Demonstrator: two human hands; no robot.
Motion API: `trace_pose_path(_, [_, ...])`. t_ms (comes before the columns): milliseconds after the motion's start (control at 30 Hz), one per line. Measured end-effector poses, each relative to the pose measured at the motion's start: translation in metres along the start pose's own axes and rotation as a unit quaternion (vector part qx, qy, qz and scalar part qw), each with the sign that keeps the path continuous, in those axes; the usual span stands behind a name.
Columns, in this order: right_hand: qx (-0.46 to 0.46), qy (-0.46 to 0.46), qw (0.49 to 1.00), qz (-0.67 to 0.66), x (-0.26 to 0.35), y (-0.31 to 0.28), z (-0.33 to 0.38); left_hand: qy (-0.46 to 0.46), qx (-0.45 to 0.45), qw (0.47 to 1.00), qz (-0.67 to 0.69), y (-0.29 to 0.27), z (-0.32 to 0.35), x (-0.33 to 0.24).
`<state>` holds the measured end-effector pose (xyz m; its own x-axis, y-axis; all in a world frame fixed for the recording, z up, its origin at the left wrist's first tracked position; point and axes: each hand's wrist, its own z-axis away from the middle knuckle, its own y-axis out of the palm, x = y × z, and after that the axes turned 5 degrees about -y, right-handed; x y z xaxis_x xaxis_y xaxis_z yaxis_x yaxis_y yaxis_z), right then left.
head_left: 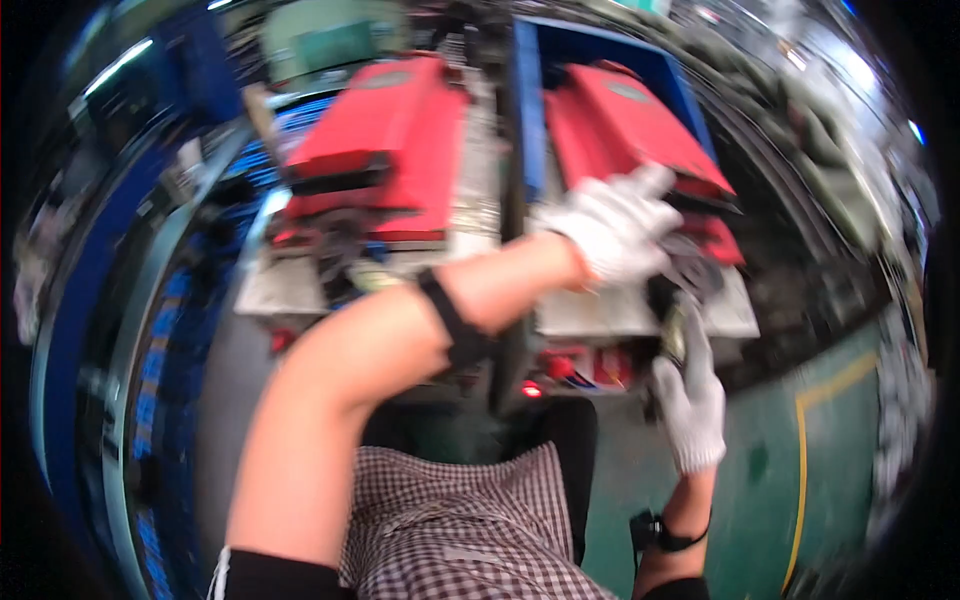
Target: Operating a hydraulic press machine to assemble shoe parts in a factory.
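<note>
My left hand point(618, 228), in a white knit glove, reaches across to the near end of a red metal housing point(635, 115) on the right. Its fingers look spread, though blurred; whether they touch the housing I cannot tell. Lower right, my right hand point(690, 400), gloved too, has its thumb and fingers around a yellowish-green handle point(677, 335). A dark round fitting point(690, 268) sits just beyond this handle, below the housing's front edge. My left hand partly hides the housing's near side.
A similar red housing point(375, 120) stands on the left, with another yellowish handle point(372, 277) before it. A blue frame point(527, 110) surrounds the right housing. Red parts and a lit red lamp point(532, 389) sit under the bench edge. Yellow lines point(801, 480) mark the green floor.
</note>
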<state>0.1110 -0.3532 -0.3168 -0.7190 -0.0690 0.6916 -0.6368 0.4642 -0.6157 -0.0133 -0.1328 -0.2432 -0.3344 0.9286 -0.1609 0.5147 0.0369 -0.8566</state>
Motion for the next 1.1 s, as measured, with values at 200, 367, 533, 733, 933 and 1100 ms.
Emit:
trace_pose_path(200, [-0.070,-0.047,0.996,-0.031,-0.043,0.010,0.007,-0.010,-0.078,0.990,-0.116,0.038,-0.014,-0.015])
trace_pose_path(367, [-0.097,-0.057,0.990,-0.084,-0.044,0.028,0.001,-0.011,-0.219,0.963,-0.158,-0.006,-0.036,-0.001])
trace_pose_path(533, [-0.069,-0.057,0.995,-0.051,-0.042,0.014,0.000,-0.041,-0.195,0.960,-0.197,-0.063,-0.087,-0.002])
trace_pose_path(733, [0.063,0.016,0.996,-0.068,-0.024,-0.045,-0.012,-0.044,-0.212,0.958,-0.187,-0.104,-0.131,0.002])
trace_pose_path(933, [0.031,-0.018,0.999,-0.035,0.020,-0.054,-0.108,0.100,-0.299,0.949,-0.020,-0.114,-0.071,0.033])
trace_pose_path(1100, [0.086,-0.009,0.962,0.258,0.003,-0.048,-0.203,0.098,-0.306,0.947,-0.022,-0.100,0.001,0.048])
